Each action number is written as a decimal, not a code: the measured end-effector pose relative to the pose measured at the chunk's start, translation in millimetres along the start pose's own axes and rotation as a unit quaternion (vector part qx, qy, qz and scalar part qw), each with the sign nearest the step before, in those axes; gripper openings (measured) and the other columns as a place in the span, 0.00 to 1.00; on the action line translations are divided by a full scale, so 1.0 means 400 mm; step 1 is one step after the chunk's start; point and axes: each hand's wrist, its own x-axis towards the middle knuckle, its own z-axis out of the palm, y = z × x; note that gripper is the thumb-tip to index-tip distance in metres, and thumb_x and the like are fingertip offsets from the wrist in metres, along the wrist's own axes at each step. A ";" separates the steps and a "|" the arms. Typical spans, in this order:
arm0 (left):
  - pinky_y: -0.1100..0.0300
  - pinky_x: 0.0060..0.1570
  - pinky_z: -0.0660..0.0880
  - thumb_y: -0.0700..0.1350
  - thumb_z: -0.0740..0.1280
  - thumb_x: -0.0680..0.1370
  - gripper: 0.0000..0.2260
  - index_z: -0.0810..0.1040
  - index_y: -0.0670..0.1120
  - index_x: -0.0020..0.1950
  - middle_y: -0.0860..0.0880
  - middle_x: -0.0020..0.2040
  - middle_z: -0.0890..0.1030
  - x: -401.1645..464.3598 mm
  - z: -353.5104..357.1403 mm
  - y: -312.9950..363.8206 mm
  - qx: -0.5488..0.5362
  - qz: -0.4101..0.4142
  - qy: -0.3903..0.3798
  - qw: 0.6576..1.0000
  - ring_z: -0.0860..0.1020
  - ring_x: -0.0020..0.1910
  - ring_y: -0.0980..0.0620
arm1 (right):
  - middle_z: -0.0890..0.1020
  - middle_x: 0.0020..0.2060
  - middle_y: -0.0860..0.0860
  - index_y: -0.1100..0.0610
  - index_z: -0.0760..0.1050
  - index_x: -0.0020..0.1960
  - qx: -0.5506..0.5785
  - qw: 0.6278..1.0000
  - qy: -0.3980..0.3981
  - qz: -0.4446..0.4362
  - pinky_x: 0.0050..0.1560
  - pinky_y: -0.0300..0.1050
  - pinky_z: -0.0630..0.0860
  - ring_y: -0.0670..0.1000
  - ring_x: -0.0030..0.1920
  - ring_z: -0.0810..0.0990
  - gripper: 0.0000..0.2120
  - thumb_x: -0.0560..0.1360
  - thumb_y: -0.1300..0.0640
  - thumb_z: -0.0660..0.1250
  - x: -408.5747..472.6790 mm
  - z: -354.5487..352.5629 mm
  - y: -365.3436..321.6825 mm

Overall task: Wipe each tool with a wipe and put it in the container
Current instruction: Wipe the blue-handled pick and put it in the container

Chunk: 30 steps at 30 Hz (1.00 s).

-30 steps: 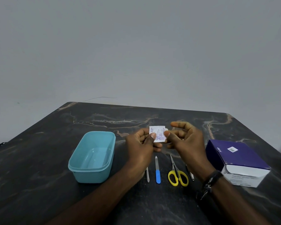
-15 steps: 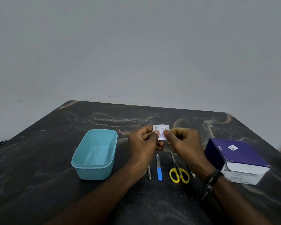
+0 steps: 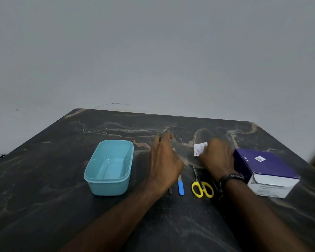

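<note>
The dark marbled worktop (image 3: pixel 171 224) carried everything, and the worry sat right in the middle of it. The purple box (image 3: pixel 265 166) stood at the right edge of the action, just beside the right hand (image 3: pixel 216 159), and one careless swing of that wrist could have nudged it. Over on the left the teal container (image 3: pixel 108 168) stood open with nothing in it, so not one tool had gone in yet. The left hand (image 3: pixel 164 160) hung above the worktop with its fingers (image 3: pixel 165 138) loose and spread, and whether they held a torn scrap I could not tell; it was blurred. That hand covered the top of the row of tools, so a drop onto them could have scattered the line. The yellow scissors (image 3: pixel 201 186) lay between the two wrists, the blue-handled file (image 3: pixel 180 185) just left of them, and a slim metal tool (image 3: pixel 170 190) peeked out from under the left wrist. Another tool by the right wrist was too hidden to name. The wipe packet (image 3: pixel 200 149) was the small prize: it stuck out leftward from the right hand's pinching fingers (image 3: pixel 210 145), well apart from the left hand. If the wipe slid out onto the worktop it would likely pick up grit before touching any tool.
</note>
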 end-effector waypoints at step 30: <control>0.56 0.46 0.74 0.37 0.64 0.78 0.08 0.76 0.41 0.57 0.42 0.54 0.80 0.022 -0.047 -0.011 0.383 -0.082 -0.179 0.902 0.79 0.51 0.44 | 0.78 0.46 0.53 0.58 0.76 0.47 0.031 0.977 0.086 -0.191 0.44 0.48 0.74 0.55 0.43 0.77 0.05 0.75 0.60 0.61 -0.018 -0.028 -0.004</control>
